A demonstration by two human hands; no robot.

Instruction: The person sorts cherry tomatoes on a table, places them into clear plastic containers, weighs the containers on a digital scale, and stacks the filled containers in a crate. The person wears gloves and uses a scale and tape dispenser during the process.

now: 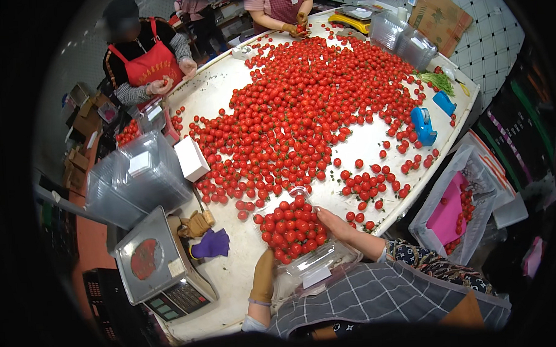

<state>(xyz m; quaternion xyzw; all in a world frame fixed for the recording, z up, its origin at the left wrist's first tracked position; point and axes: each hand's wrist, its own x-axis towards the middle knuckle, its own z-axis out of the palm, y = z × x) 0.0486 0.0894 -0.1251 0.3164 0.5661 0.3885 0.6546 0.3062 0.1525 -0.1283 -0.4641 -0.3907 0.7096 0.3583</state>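
A clear plastic clamshell box [301,189] stands before me, heaped with red cherry tomatoes [289,228]. Its lid [304,264] is folded back towards my apron, with a white label on it. My left hand [263,274], in a tan glove, holds the box at its near left corner; its fingertips are partly hidden. My bare right hand [336,224] grips the right wall, thumb near the rim. Beyond the box spreads a large pile of loose cherry tomatoes [294,104] on the white table [364,140].
At left are a weighing scale [148,260], a purple glove [211,243], stacked clamshells [136,178] and a white carton [191,159]. Blue tape dispensers [423,126] lie right, above a crate [422,219]. Two co-workers [150,63] [279,10] handle tomatoes across the table.
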